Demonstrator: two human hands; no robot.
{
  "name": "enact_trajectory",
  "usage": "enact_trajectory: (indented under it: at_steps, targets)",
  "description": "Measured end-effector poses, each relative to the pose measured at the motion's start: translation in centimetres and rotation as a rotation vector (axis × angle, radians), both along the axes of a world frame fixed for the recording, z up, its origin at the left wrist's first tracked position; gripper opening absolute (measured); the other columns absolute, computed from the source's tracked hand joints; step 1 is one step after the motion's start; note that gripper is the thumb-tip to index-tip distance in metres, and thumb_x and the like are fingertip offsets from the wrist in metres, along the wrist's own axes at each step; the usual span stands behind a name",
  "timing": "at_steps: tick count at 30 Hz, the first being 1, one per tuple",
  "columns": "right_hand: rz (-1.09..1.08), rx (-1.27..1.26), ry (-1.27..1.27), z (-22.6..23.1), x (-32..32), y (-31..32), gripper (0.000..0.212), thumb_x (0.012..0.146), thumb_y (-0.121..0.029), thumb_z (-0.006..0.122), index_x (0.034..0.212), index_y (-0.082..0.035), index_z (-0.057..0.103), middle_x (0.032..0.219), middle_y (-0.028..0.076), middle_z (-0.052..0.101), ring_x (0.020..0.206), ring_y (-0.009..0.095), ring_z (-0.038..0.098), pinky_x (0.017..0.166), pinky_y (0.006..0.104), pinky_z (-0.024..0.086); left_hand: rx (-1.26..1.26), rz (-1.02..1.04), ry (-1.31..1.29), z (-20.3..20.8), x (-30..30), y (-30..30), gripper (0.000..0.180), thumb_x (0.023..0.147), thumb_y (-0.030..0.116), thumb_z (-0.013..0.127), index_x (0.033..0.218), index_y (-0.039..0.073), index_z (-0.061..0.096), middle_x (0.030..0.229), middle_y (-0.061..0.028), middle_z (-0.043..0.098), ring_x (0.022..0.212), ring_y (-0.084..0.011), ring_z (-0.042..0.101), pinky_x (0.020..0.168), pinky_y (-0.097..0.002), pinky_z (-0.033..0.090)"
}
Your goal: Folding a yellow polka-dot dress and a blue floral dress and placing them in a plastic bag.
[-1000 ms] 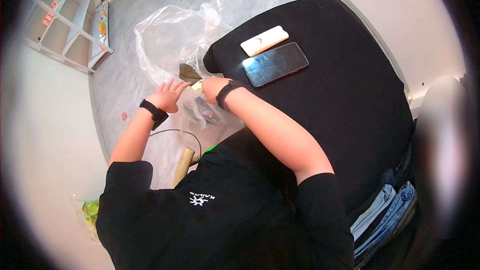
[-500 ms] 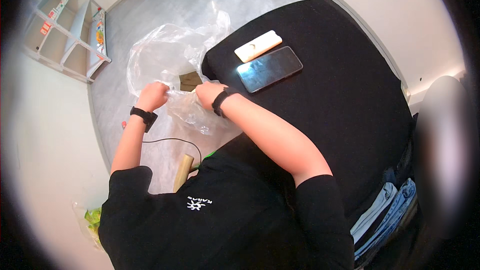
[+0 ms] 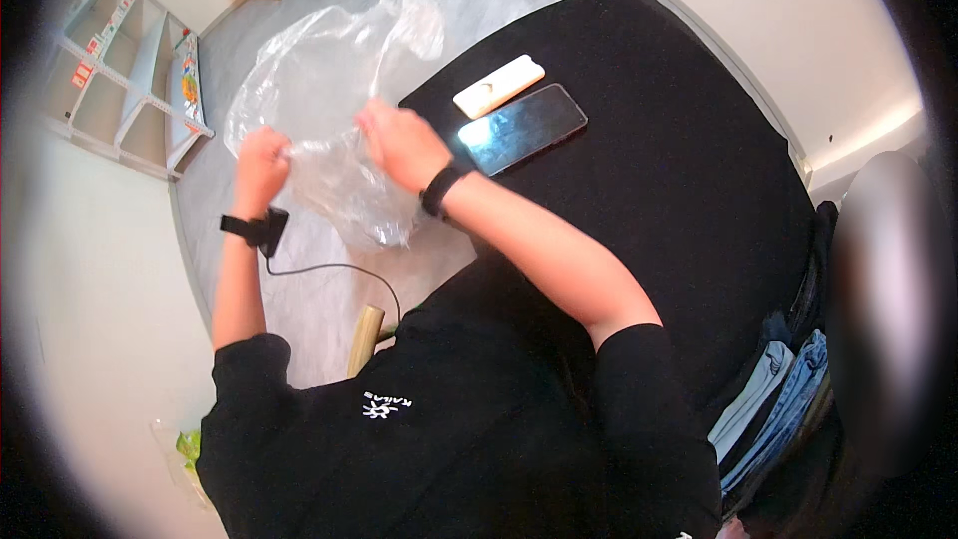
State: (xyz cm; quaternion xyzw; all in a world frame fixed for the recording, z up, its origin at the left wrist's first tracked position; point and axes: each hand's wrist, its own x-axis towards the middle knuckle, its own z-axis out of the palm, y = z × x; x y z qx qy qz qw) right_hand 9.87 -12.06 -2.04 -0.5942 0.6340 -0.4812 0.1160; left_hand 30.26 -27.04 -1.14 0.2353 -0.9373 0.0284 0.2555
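Observation:
A large clear plastic bag (image 3: 319, 70) hangs between my hands, spread wide and lifted over the floor left of the black-covered table. My left hand (image 3: 262, 168) is closed on the near left part of its edge. On the right side, my right hand (image 3: 404, 145) grips the edge too, slightly blurred and close to the table's corner. Loose crumpled film (image 3: 374, 210) droops below and between the two fists. Each wrist wears a black strap, and a thin cable runs from the left one toward my body.
On the black-covered table (image 3: 659, 170) lie a dark phone (image 3: 524, 130) and a cream-white oblong device (image 3: 499, 86). Folded jeans (image 3: 768, 409) sit at the lower right. White shelves (image 3: 130, 70) stand at the left wall, and a wooden leg (image 3: 365, 339) shows beside my body.
Both hands have risen and moved farther apart, pulling the bag wider and higher. A brownish square patch seen through the bag between my hands is no longer visible.

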Motion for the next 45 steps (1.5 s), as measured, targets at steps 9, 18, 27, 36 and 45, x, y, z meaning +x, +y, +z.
enact_trajectory:
  at_steps: [9, 18, 27, 36, 45]
  targets:
    - [-0.079, -0.185, -0.111, 2.7, -1.8, -1.3, 0.025, 0.095, -0.022, 0.05, 0.087, 0.002, 0.054, 0.079, 0.022, 0.063, 0.077, 0.042, 0.06, 0.064, 0.0442, 0.047, 0.225, 0.071, 0.31, 1.8, -0.6, -3.1, 0.009, 0.065, -0.002, 0.051, 0.072, -0.003, 0.057, 0.07, -0.0208, 0.054, 0.069, -0.0358, 0.053, 0.061, -0.0412, 0.042]
    - [-0.02, 0.206, 0.176, 0.6, -4.1, -0.3, 0.029, 0.09, -0.034, 0.054, 0.089, -0.007, 0.064, 0.083, 0.019, 0.066, 0.081, 0.04, 0.063, 0.071, 0.0475, 0.05, 0.43, 0.115, 0.065, -3.7, -1.4, 2.0, 0.017, 0.067, 0.002, 0.054, 0.08, 0.0, 0.065, 0.081, -0.0227, 0.06, 0.081, -0.0393, 0.058, 0.07, -0.043, 0.046]
    - [0.124, 0.497, 0.406, -0.4, -4.6, 0.0, 0.027, 0.087, -0.033, 0.059, 0.088, -0.007, 0.067, 0.086, 0.015, 0.067, 0.084, 0.034, 0.064, 0.075, 0.0426, 0.051, 0.609, -0.099, -0.406, -2.7, -3.2, 7.9, 0.031, 0.062, -0.002, 0.047, 0.088, -0.001, 0.064, 0.087, -0.0228, 0.062, 0.088, -0.0411, 0.057, 0.078, -0.0448, 0.045]
    - [0.129, 0.362, 0.26, 2.2, -5.0, 0.9, 0.023, 0.085, -0.026, 0.059, 0.088, -0.004, 0.065, 0.083, 0.015, 0.067, 0.081, 0.032, 0.065, 0.072, 0.0398, 0.05, 0.979, -0.232, -0.608, 1.4, -3.6, 11.0, 0.035, 0.076, 0.019, 0.056, 0.104, -0.002, 0.061, 0.094, -0.0187, 0.065, 0.092, -0.0318, 0.06, 0.082, -0.0371, 0.046]
    - [0.236, 0.117, 0.219, 10.1, -4.3, 6.4, 0.018, 0.087, -0.019, 0.058, 0.092, -0.002, 0.062, 0.072, 0.013, 0.064, 0.067, 0.027, 0.063, 0.062, 0.033, 0.049, 0.698, -0.177, -0.563, 4.3, -7.3, 3.8, 0.03, 0.087, 0.022, 0.049, 0.1, -0.001, 0.063, 0.095, -0.0176, 0.067, 0.087, -0.027, 0.064, 0.076, -0.0351, 0.049]
